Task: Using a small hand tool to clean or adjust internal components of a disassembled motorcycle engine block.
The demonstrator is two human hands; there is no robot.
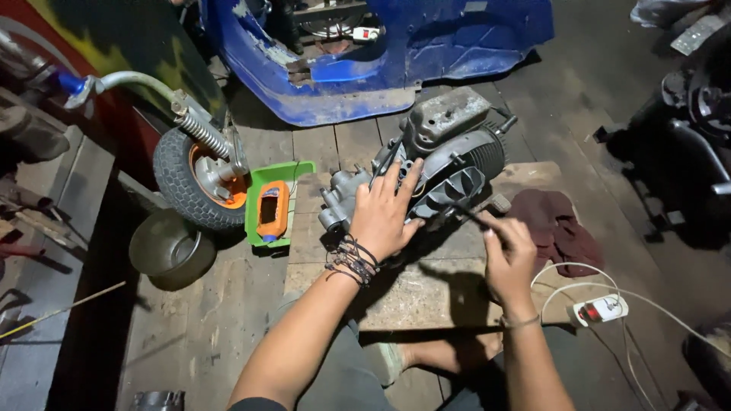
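1. At the left of the frame a small wheel [199,176] with an orange hub stands upright beneath a coiled spring, and a dark metal bowl [170,248] sits on the plank floor just below it.
2. Just right of the wheel lies a green tray [260,228] holding an orange container [272,211].
3. In the centre, the left hand [383,215] rests flat on a grey engine [434,164], fingers spread, gripping nothing.
4. The engine sits on a wooden board [426,293] in the upper middle, below a blue scooter body [381,61].
5. Right of centre, the right hand [509,259] pinches a thin dark tool [470,216] pointed at the engine.
6. Further right lie a maroon rag [560,228] and a white power strip [601,310].
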